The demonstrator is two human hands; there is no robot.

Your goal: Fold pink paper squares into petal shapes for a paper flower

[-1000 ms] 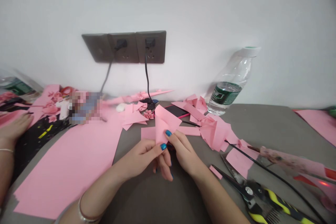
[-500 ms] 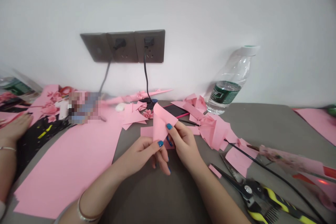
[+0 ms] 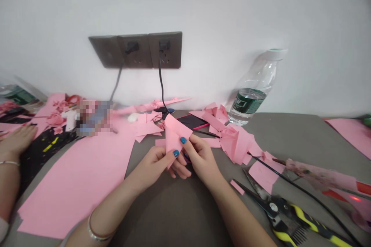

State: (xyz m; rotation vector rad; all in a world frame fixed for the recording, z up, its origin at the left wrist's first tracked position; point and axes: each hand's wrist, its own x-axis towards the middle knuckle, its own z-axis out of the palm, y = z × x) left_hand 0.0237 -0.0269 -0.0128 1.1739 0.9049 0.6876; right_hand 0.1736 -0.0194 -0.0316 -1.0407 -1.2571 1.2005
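Note:
A small folded piece of pink paper (image 3: pixel 174 133) is held up between my two hands over the middle of the table. My left hand (image 3: pixel 160 165) pinches its lower edge, the thumb in front and the other fingers curled behind. On the paper's right side my right hand (image 3: pixel 200 156) grips it, thumb pressed on the front face. The right fingertips behind the paper are partly hidden. Just beyond lie a phone with a pink edge (image 3: pixel 193 121) and a pink paper strip (image 3: pixel 213 142).
Large pink sheets (image 3: pixel 84 185) lie left, near another person's hand (image 3: pixel 20 139). At right are folded pink pieces (image 3: pixel 236 142), yellow-black scissors (image 3: pixel 274 208), a paper-wrapped tool with a red light (image 3: pixel 321 173) and its black cable. A water bottle (image 3: pixel 251 92) stands by the wall sockets (image 3: pixel 136 50).
Both hands and the folded paper have shifted slightly left. My left fingers have curled up closer behind the paper, and the paper leans a little more.

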